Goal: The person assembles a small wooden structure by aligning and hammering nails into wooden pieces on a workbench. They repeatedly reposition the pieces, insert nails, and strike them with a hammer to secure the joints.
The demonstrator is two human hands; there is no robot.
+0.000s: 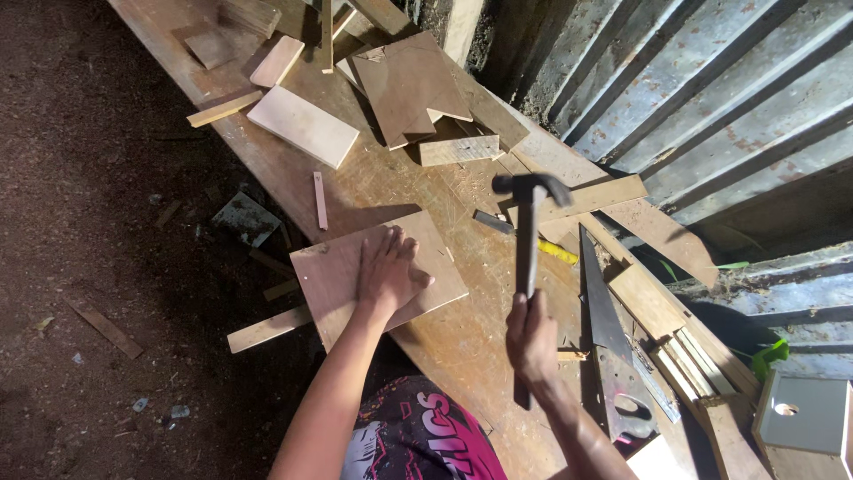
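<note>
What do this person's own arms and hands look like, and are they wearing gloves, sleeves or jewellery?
Both are bare: the left hand and right hand have no gloves, and no rings or watch show. The forearms carry no sleeves. Below them shows a dark garment with pink and white print.

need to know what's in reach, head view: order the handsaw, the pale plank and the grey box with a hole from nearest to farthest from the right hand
1. handsaw: lying on the bench just beside the right hand, on its outer side.
2. grey box with a hole: off at the frame's right edge, past the saw.
3. pale plank: far up the bench, beyond the left hand.
</note>
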